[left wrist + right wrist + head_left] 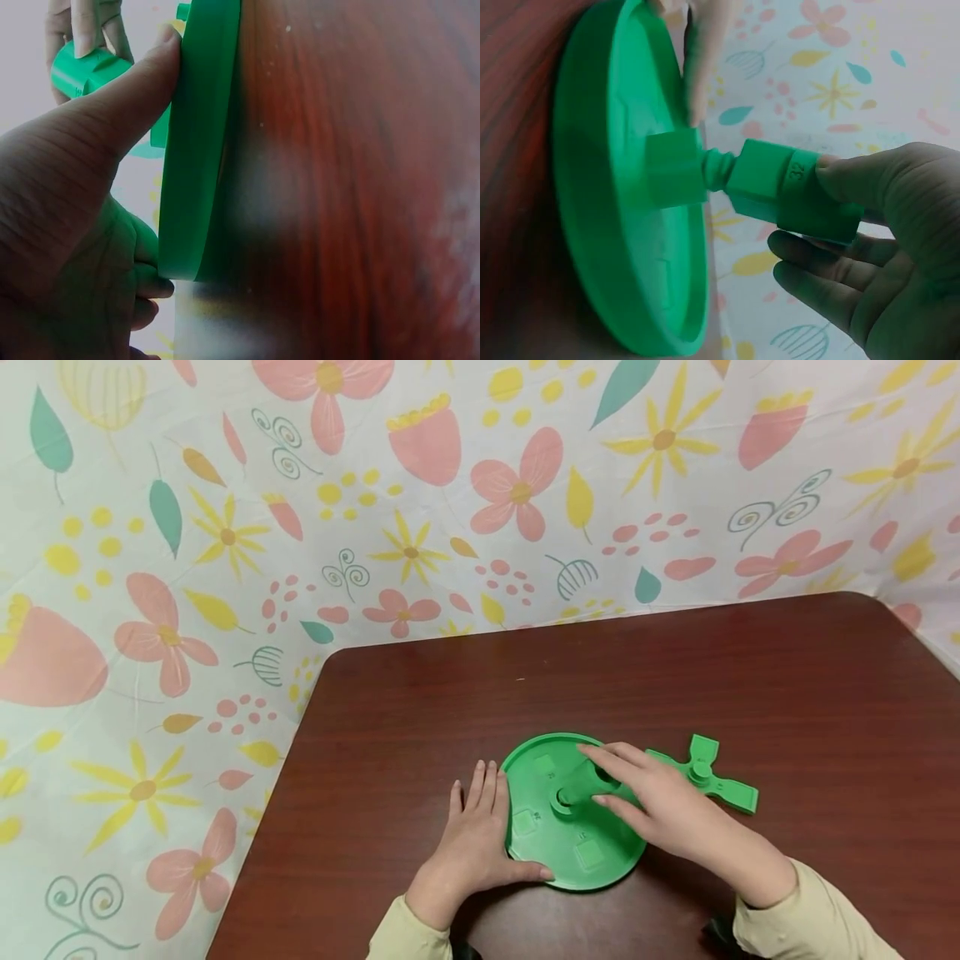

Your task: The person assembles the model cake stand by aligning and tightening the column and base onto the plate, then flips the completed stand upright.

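A round green tray [588, 881] with a raised rim lies on the table, with numbered square marks on its face. My left hand [476, 835] rests against its left side, fingers straight along the rim and thumb at the near edge. My right hand [667, 806] pinches a green socket piece [765, 180] marked 32 between thumb and fingers. This piece has a hexagonal part and a round end. It stands over the tray's middle, in line with a short threaded stem [718, 169] that rises from a green block [675, 169] there.
Just right of the tray, partly behind my right hand, lies a flat green piece with paddle-like arms [701, 772] and a round hub. The dark red-brown table [420, 710] meets a flower-printed cloth [465, 552] at the back and left.
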A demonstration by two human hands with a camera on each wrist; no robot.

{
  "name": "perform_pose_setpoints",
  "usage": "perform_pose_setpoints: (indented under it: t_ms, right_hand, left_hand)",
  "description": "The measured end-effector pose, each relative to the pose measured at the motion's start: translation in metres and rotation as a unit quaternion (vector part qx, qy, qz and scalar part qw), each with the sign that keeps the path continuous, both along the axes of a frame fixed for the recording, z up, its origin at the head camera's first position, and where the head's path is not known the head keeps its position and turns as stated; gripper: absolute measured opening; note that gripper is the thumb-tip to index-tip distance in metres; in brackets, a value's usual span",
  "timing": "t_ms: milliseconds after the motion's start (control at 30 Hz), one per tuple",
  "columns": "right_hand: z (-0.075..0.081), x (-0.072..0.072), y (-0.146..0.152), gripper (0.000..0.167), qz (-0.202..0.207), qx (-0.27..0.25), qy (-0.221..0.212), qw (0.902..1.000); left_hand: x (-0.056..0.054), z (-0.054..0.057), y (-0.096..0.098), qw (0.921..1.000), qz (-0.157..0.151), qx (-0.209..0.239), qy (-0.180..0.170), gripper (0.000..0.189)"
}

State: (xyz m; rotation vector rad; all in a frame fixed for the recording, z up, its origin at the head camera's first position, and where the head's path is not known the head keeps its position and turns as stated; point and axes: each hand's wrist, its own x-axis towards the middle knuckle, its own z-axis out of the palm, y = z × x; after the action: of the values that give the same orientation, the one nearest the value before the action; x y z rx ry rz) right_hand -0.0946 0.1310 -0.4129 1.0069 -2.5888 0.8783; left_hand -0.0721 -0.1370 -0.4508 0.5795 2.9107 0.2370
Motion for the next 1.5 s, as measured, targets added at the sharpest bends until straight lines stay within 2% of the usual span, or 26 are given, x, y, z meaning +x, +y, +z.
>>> perform_pose_setpoints:
  t_ms: [200, 300, 467, 767, 1000, 1133, 1267, 1400, 1500]
  right_hand:
    - [0.002, 0.000, -0.014, 0.066, 0.035, 0.016, 0.024, 0.9990]
    - [0.001, -0.001, -0.019, 0.065, 0.038, 0.017, 0.032, 0.9986]
    - [-0.001, -0.002, -0.024, 0.059, 0.023, 0.012, 0.031, 0.9992]
    - [-0.007, -0.004, -0.033, 0.056, -0.027, -0.009, -0.022, 0.9994]
    - [-0.011, -0.006, -0.036, 0.059, -0.064, -0.008, -0.027, 0.9976]
    - [-0.008, -0.006, -0.031, 0.063, -0.067, -0.003, -0.052, 0.9964]
    - [-0.005, -0.007, -0.026, 0.058, -0.040, -0.029, -0.083, 0.9954]
    - [-0.002, -0.009, -0.025, 0.057, 0.040, -0.062, -0.102, 0.9921]
    - [-0.002, -0.011, -0.025, 0.055, 0.092, -0.068, -0.108, 0.9876]
  left_hand:
    - [0.000, -0.001, -0.001, 1.0000, 0.003, -0.008, 0.002, 0.136]
    - [-0.001, -0.003, -0.001, 1.0000, 0.001, -0.006, 0.005, 0.136]
    - [-0.001, -0.003, -0.001, 1.0000, -0.001, -0.006, 0.008, 0.136]
    - [-0.001, -0.003, -0.001, 0.9998, -0.004, -0.007, 0.016, 0.136]
    - [0.000, -0.004, -0.001, 0.9998, 0.000, -0.009, 0.015, 0.136]
    - [0.000, -0.005, -0.001, 0.9999, -0.001, -0.002, 0.015, 0.136]
    - [0.000, -0.005, -0.001, 0.9999, -0.001, 0.005, 0.014, 0.135]
    - [0.000, -0.005, -0.001, 0.9999, -0.001, 0.004, 0.015, 0.135]
    - [0.000, -0.004, -0.001, 0.9999, -0.001, 0.001, 0.014, 0.136]
